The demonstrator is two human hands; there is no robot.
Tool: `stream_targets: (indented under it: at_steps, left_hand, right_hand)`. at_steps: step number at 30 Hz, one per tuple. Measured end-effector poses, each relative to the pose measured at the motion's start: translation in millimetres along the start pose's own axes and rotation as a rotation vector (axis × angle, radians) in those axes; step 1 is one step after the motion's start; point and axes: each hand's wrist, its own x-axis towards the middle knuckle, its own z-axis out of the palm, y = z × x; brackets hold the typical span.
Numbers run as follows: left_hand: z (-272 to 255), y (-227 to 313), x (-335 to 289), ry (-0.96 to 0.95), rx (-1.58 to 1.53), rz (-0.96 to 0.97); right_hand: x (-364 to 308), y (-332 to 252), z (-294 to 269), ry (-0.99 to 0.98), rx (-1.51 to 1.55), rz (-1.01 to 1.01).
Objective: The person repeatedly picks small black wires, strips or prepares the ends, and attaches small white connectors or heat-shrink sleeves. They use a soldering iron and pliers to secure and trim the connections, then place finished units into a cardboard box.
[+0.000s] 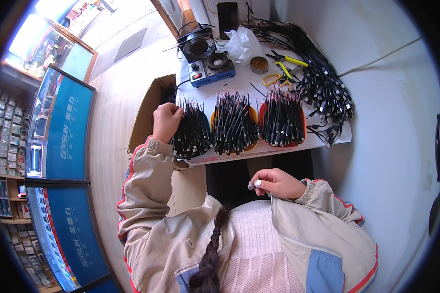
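My left hand point(167, 119) is at the left edge of a bundle of short black USB cables point(193, 129). Its thumb and fingers are pinched by the upper cable ends; what lies between them is hidden. My right hand point(278, 183) hovers above my lap with fingers curled in, and white covers wrap two fingertips. I cannot make out whether it holds anything. Two similar cable bundles stand to the right, one in a yellow container point(254, 114) and one in a red container point(305, 128). Their stripped pinkish wire ends point away from me, their metal plugs toward me.
Behind the bundles stand a blue box with a knob point(212, 75), a small black fan point(199, 48), a round tin point(259, 65), yellow-handled cutters point(296, 61) and yellow-handled scissors point(272, 79). Longer black cables point(322, 83) hang at the right, by the wall. A cardboard box point(144, 119) adjoins the table's left side.
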Motion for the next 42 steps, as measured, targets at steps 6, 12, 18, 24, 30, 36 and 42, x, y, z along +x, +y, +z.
stream_targets:
  at_steps: [6, 12, 18, 24, 30, 36, 42]
  left_hand:
    - [-31.0, 11.0, -2.3, 0.056, -0.175, -0.107]
    - [-59.9, 61.1, -35.6, 0.1, -0.659, -0.006]
    - [-42.0, 94.6, -95.7, -0.163, -1.267, -0.112]
    - [-5.3, 94.6, -134.6, -0.201, -1.486, -0.312]
    - [13.0, 83.1, -142.0, -0.189, -1.577, -0.319]
    - [15.8, 80.6, -142.9, -0.173, -1.572, -0.345]
    - [19.5, 78.8, -143.5, -0.169, -1.588, -0.359]
  right_hand:
    - [-4.5, -26.5, -6.9, 0.047, -0.13, -0.154]
    - [36.8, -83.2, -29.3, 0.595, -0.793, -0.593]
    - [83.5, -127.2, -62.0, 0.528, -1.361, -0.692]
    - [77.8, -118.7, -47.1, 0.323, -1.362, -0.722]
    - [92.1, -113.1, -40.9, 0.365, -1.71, -0.849]
    - [108.6, -119.9, -49.8, 0.084, -2.03, -1.114]
    - [116.2, -131.2, -62.4, -0.154, -2.054, -1.363]
